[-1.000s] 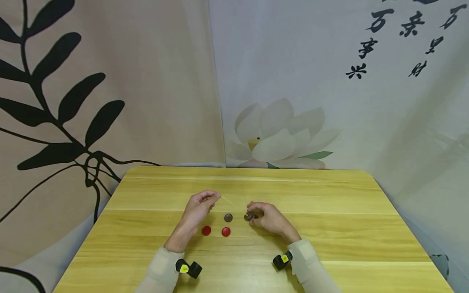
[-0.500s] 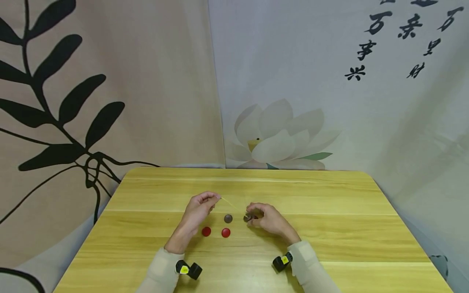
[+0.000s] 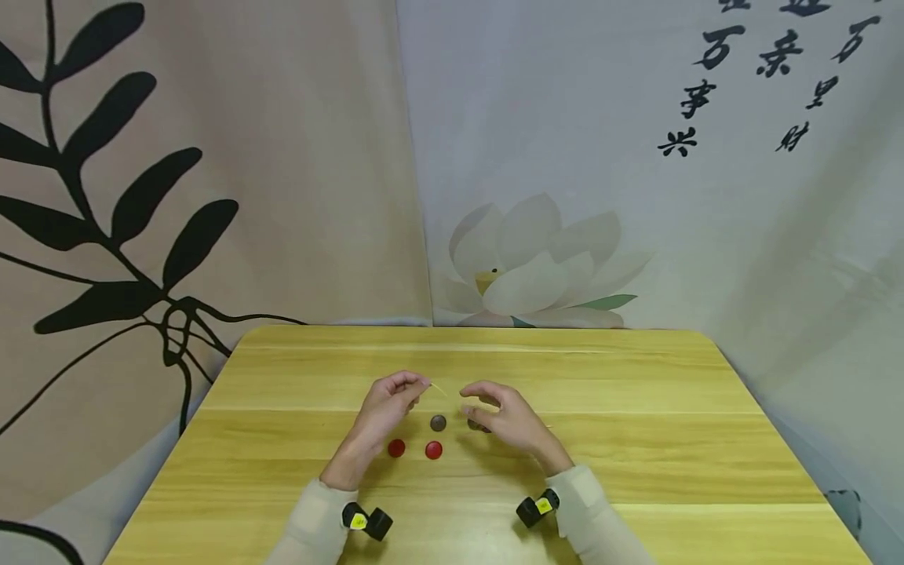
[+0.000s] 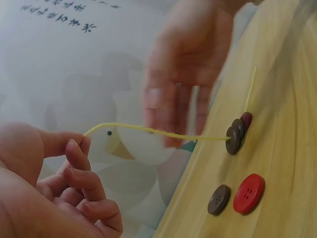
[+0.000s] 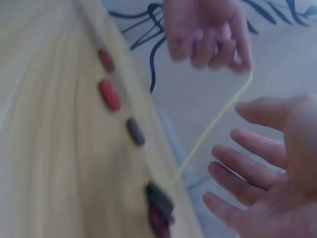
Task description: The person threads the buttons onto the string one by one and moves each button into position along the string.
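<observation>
My left hand [image 3: 387,402] pinches one end of a yellow string [image 4: 163,133] between thumb and forefinger, above the table. The string slopes down to a small stack of buttons [image 4: 235,138], brown ones plus a dark red one, threaded on it and resting on the wood. Its other end trails past the stack. Close over that stack, my right hand [image 3: 510,416] has its fingers spread and grips nothing; it partly hides the buttons in the head view. A loose brown button [image 3: 438,423] lies between the hands. Nearer me lie two red buttons, one on the right [image 3: 434,450] and one on the left [image 3: 396,448].
The wooden table [image 3: 636,439] extends to both sides of the hands. Behind it hangs a printed curtain [image 3: 339,196]. Each wrist wears a small black camera, the left camera [image 3: 367,521] and the right camera [image 3: 537,507]. The right wrist view is blurred.
My right hand has let go of the threaded buttons, spread its fingers and shifted slightly left. The left hand keeps its pinch on the string, which now sags in a curve.
</observation>
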`<action>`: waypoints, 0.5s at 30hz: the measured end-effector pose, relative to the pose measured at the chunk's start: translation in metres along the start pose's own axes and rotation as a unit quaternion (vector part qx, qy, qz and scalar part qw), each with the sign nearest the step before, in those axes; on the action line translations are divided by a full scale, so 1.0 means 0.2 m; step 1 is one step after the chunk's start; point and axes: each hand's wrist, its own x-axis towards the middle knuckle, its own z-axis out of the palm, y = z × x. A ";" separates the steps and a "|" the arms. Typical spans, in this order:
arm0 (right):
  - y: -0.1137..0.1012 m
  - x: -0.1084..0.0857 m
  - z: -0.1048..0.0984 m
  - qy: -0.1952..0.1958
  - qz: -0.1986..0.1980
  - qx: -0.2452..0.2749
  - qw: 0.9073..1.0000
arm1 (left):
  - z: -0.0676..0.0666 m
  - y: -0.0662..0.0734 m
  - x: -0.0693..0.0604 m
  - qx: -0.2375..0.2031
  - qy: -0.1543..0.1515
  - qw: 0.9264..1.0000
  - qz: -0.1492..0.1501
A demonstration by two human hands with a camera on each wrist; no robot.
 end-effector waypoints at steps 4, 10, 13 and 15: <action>-0.07 0.02 0.02 0.012 -0.002 0.023 1.000 | 0.02 0.00 0.00 0.011 0.001 1.000 0.002; -0.12 0.05 0.04 0.019 0.005 0.054 0.998 | 0.04 -0.01 0.01 0.023 0.000 1.000 0.007; -0.14 0.06 0.05 0.021 0.013 0.067 0.997 | 0.05 -0.02 0.01 0.023 -0.002 1.000 0.010; -0.15 0.06 0.06 0.026 0.018 0.072 0.997 | 0.05 -0.03 0.01 0.025 -0.004 1.000 0.011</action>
